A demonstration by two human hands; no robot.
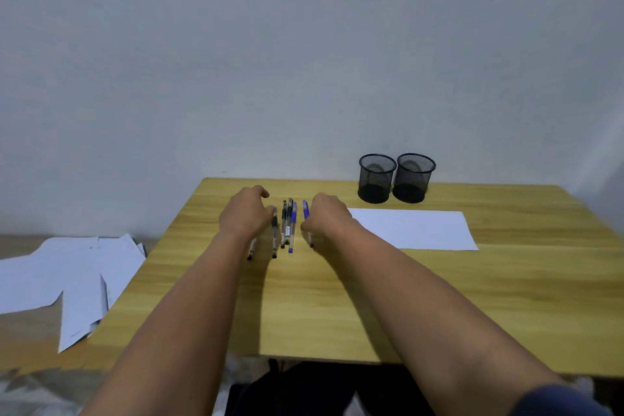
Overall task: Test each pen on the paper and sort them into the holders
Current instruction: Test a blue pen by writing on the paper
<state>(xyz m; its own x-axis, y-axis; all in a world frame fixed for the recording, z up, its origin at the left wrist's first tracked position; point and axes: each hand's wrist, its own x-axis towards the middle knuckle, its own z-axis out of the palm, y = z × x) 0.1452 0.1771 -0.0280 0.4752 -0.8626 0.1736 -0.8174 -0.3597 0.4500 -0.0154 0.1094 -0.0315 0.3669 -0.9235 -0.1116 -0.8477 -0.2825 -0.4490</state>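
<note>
My left hand point(244, 213) sits at the left flank of the pens point(287, 224), fingers curled downward, its edge against the outermost black pen point(274, 233); whether it actually pinches anything I cannot tell, since the fingertips are hidden under the hand. My right hand point(326, 214) mirrors it on the other flank, fingers curled beside a blue pen point(306, 214), and again I cannot see if they close on it. The pens lie in a loose row between the two hands, just left of centre of the frame, roughly parallel, all still on the table point(304, 314).

The risk I judge most likely: squeezing the row together makes the round barrels roll or ride over each other, and one skitters off. Another pen point(251, 248) pokes out beneath my left wrist and could be dragged by the arm.

The white paper point(412, 230) lies right of centre, just beside my right hand; a sweep of that forearm could shove it. The two mesh holders point(396, 179) stand touching each other in the upper right, light and easy to tip. The table's left edge is near my left arm, with loose sheets point(67, 277) on a lower surface beyond; the broad bare wood towards the bottom of the frame gives the most room.
</note>
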